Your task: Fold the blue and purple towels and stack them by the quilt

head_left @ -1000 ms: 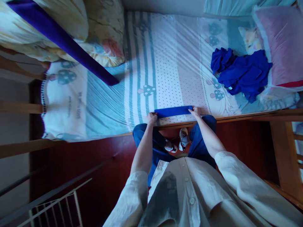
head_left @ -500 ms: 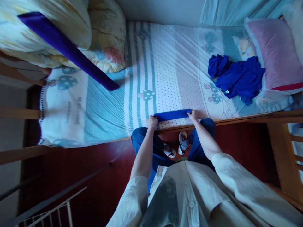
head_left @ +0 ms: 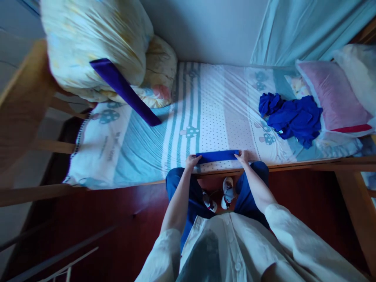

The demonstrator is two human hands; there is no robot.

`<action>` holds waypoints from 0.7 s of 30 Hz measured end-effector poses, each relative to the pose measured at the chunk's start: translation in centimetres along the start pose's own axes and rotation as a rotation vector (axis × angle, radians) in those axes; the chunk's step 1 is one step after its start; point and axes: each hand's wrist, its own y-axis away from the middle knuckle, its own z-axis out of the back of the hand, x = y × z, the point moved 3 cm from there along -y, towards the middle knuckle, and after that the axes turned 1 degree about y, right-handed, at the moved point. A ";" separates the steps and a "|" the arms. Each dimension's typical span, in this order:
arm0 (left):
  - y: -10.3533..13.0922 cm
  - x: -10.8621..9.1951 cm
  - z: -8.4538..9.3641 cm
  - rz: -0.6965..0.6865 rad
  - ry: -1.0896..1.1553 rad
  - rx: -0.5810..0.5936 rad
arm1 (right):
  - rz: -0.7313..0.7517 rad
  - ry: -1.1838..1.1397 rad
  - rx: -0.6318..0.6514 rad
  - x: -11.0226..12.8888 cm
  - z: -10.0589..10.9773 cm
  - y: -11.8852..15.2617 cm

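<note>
A folded strip of bright blue cloth (head_left: pixel 217 156) lies across the front edge of the bed, flat and nearly level. At its left end my left hand (head_left: pixel 192 161) is closed, fingers pinching the cloth. The opposite end is pinched by my right hand (head_left: pixel 242 157). Further left, a long, narrow dark blue-violet folded cloth (head_left: pixel 126 92) slants from the piled quilt down onto the sheet. A crumpled blue cloth garment (head_left: pixel 296 117) with a small pale tag lies to the right, apart from both hands.
The mattress has a patterned sheet (head_left: pixel 141 149). A bulky yellowish quilt (head_left: pixel 100 39) is heaped at the left end, and a pink pillow (head_left: pixel 331 94) rests at the right. A wooden bed rail (head_left: pixel 293 166) runs along the front, above my knees. A pale curtain (head_left: pixel 282 35) hangs behind.
The head view has tilted upward, so the bed sits lower in the picture and more wall shows. Both hands still pinch the blue strip, whose shape looks about the same.
</note>
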 end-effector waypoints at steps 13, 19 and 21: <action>4.4 -2.4 0.9 -0.131 0.422 0.144 | -0.010 -0.042 -0.072 0.2 2.2 4.5; 9.3 -6.8 3.8 -0.553 0.209 0.093 | 0.473 -0.130 -0.194 4.4 6.4 8.9; 11.4 -8.8 4.7 -0.661 0.132 0.090 | 0.648 -0.172 -0.162 6.7 8.2 9.8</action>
